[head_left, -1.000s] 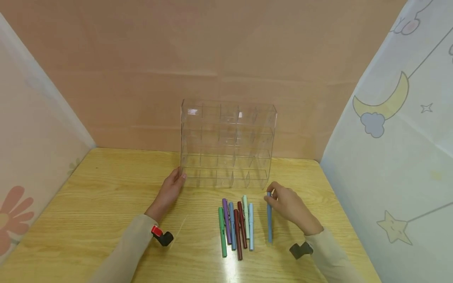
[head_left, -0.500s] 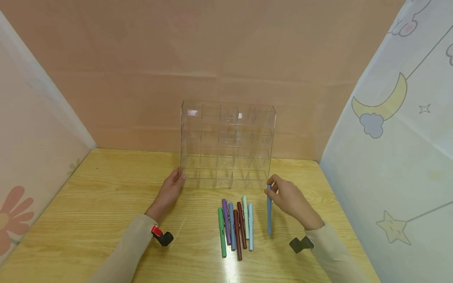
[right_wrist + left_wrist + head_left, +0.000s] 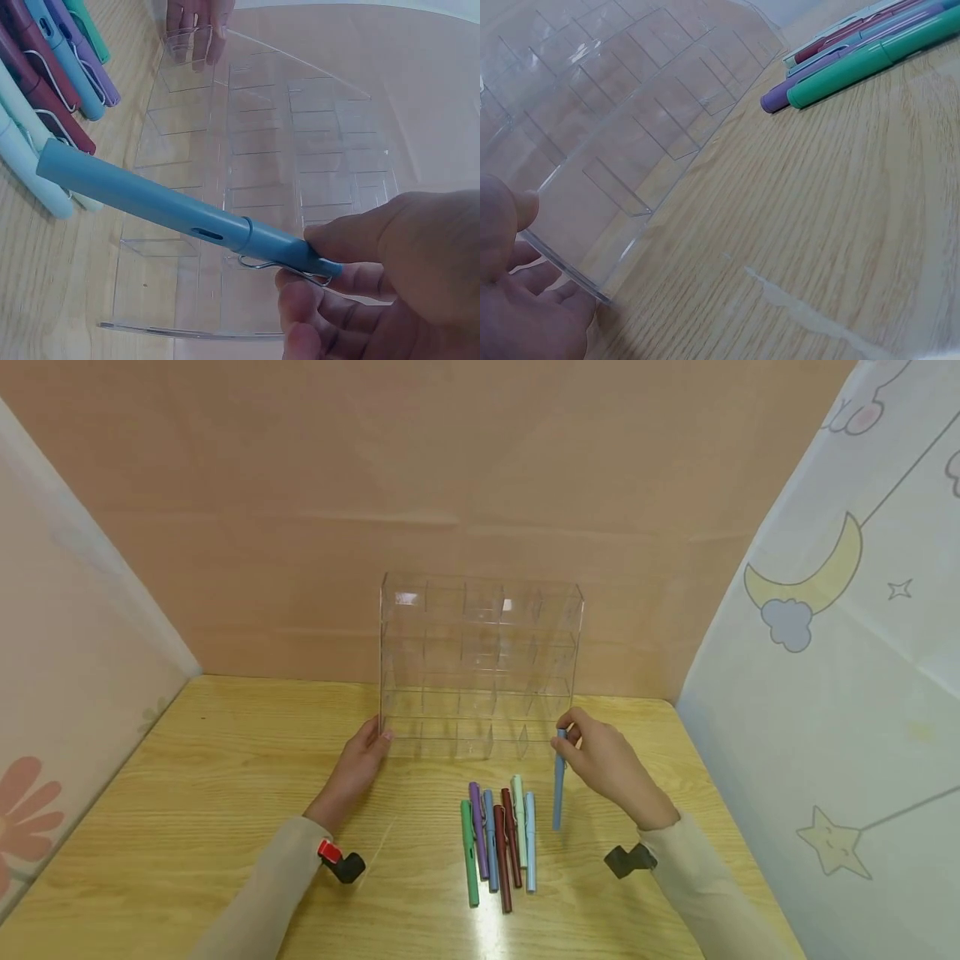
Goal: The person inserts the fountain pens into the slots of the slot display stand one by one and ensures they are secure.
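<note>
A clear acrylic rack (image 3: 480, 681) with rows of small compartments stands upright on the table. My left hand (image 3: 360, 760) grips its lower left side, thumb in front and fingers around the outer edge in the left wrist view. With thumb and fingers, my right hand (image 3: 607, 764) pinches a blue fountain pen (image 3: 165, 202) by its clip end. That pen hangs over the table in front of the rack's lower right corner, its other end pointing toward me. Between the hands lie several capped pens, among them a green pen (image 3: 469, 852), a purple pen (image 3: 780, 94) and a light blue pen (image 3: 531, 843).
The wooden table (image 3: 247, 760) meets an orange-brown backdrop (image 3: 300, 527) behind the rack. Patterned cloth walls (image 3: 847, 718) stand at both sides. Dark red pens (image 3: 502, 860) lie within the group of pens.
My right hand has carried the blue pen away from me and slightly left, closer to the rack's lower right corner. The left hand stays on the rack, and the other pens lie still.
</note>
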Tool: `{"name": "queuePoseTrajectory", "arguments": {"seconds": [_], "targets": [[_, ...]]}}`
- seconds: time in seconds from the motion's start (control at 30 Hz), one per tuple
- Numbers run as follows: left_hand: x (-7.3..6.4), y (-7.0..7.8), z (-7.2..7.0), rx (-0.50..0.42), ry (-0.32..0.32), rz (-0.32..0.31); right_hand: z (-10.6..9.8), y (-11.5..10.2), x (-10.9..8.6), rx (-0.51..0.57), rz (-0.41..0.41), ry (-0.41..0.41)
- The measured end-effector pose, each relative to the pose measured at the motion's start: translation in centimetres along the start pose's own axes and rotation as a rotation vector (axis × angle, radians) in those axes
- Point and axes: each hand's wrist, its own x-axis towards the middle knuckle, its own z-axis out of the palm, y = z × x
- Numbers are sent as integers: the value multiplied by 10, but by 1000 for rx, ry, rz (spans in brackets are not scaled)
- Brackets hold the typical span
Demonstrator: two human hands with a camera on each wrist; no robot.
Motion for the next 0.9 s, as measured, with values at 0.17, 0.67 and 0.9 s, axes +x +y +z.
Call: {"name": "queuePoseTrajectory", "arguments": {"seconds": [0.17,0.67,0.9], "targets": [[0,0,-1,-1,-13,4,-3,-6,4,11,-5,30],[-1,2,-2,8,-6,-2,-7,-22,12,65,-45,127],[-1,1,-1,-2,-7,7,-5,-25,13,79,-47,141]]}}
